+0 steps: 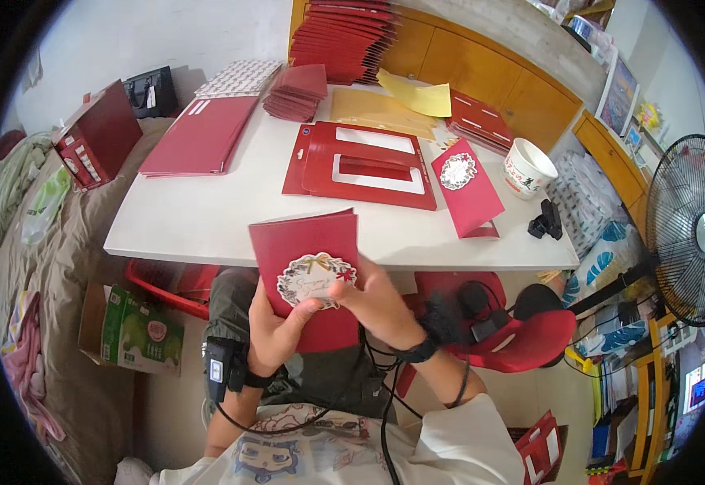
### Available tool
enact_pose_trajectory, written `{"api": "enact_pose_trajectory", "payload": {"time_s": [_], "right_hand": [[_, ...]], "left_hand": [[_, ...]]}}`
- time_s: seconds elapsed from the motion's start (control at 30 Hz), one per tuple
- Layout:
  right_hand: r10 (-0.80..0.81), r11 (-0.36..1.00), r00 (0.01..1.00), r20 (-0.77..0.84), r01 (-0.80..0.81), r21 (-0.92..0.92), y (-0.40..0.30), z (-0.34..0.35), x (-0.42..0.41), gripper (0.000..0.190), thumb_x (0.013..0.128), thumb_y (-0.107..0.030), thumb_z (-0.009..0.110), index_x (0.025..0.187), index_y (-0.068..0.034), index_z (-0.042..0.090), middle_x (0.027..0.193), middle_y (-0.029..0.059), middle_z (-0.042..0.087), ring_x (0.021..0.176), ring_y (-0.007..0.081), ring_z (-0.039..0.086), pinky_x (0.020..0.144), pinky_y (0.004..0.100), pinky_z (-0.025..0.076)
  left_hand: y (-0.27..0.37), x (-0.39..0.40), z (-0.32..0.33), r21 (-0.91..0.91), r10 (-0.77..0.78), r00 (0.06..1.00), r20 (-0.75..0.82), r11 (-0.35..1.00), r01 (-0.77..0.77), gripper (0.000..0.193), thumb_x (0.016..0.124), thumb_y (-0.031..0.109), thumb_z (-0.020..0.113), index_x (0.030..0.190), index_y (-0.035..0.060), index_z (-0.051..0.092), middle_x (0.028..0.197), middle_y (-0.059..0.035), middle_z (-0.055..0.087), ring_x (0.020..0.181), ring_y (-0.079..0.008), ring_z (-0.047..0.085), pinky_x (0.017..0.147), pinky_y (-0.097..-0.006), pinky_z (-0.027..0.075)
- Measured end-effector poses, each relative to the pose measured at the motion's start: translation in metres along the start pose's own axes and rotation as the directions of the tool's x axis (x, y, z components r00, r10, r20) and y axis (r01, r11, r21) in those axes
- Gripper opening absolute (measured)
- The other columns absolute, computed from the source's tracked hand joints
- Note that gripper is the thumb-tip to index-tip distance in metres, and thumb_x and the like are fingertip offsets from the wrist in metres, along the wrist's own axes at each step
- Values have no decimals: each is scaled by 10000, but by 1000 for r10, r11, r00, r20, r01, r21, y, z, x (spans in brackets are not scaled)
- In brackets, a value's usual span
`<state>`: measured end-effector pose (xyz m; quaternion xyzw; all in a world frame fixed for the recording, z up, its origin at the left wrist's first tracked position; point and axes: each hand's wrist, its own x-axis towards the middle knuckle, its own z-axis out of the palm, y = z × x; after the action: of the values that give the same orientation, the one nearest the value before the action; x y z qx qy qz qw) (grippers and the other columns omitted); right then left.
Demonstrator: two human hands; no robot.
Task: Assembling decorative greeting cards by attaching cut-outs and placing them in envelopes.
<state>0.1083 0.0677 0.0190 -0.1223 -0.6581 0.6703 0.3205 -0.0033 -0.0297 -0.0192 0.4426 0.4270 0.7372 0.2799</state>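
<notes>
Both hands hold a red folded card (304, 242) upright over my lap, just off the table's near edge. A wreath-shaped paper sticker (310, 282) with writing is on its front. My left hand (279, 327) grips the card's left side, its thumb at the wreath's lower edge. My right hand (376, 300) is at the right side, its thumb on the wreath's right part. The fingers behind the card are hidden. A similar red card with a wreath (470, 194) lies on the table's right part. A flat red cardboard box with cut-out windows (304, 176) lies beyond my hands.
The white table (176, 212) bears a stack of red folders (201, 133), small red envelopes (295, 91), yellow paper (419, 94), a paper cup (528, 170) and a black clip-like object (546, 221). A standing fan (691, 230) is at right, a red chair (528, 345) below. Cables hang near my right arm.
</notes>
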Motion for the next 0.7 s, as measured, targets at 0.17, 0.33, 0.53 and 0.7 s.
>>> {"api": "enact_pose_trajectory", "payload": {"time_s": [0.17, 0.33, 0.53, 0.7], "right_hand": [[-399, 623, 912, 101, 350, -700, -26, -54, 10, 436, 745, -350, 632, 953, 9, 495, 849, 133, 499, 816, 263, 506, 736, 323, 407], [-473, -146, 880, 41, -33, -989, -60, -106, 8, 411, 725, -328, 628, 962, -4, 536, 970, 121, 516, 919, 291, 474, 800, 383, 361], [-427, -323, 902, 59, -92, -942, -63, -131, 28, 413, 736, -338, 600, 960, 5, 544, 991, 117, 519, 933, 287, 468, 828, 388, 344], [-337, -183, 894, 296, 246, -952, -67, -87, 130, 254, 744, -149, 551, 965, -26, 539, 987, 115, 531, 923, 289, 491, 807, 372, 376]], "left_hand": [[-4, 2, -13, 40, 2, 976, -220, 999, 7, 380, 783, 28, 569, 1116, -29, 397, 1018, -100, 541, 908, -140, 522, 805, -272, 420], [-7, 13, -23, -10, -9, 947, -322, 1000, 6, 380, 759, 57, 569, 1096, -28, 415, 1004, -86, 532, 887, -135, 514, 798, -269, 411], [-15, 21, -39, -65, 21, 922, -386, 997, -50, 414, 775, 84, 528, 1147, -34, 388, 1025, -73, 511, 909, -129, 493, 820, -261, 390], [-15, 20, -49, -93, 3, 911, -413, 995, -45, 419, 801, 123, 518, 1158, -41, 374, 1043, -73, 504, 918, -134, 487, 834, -267, 380]]}}
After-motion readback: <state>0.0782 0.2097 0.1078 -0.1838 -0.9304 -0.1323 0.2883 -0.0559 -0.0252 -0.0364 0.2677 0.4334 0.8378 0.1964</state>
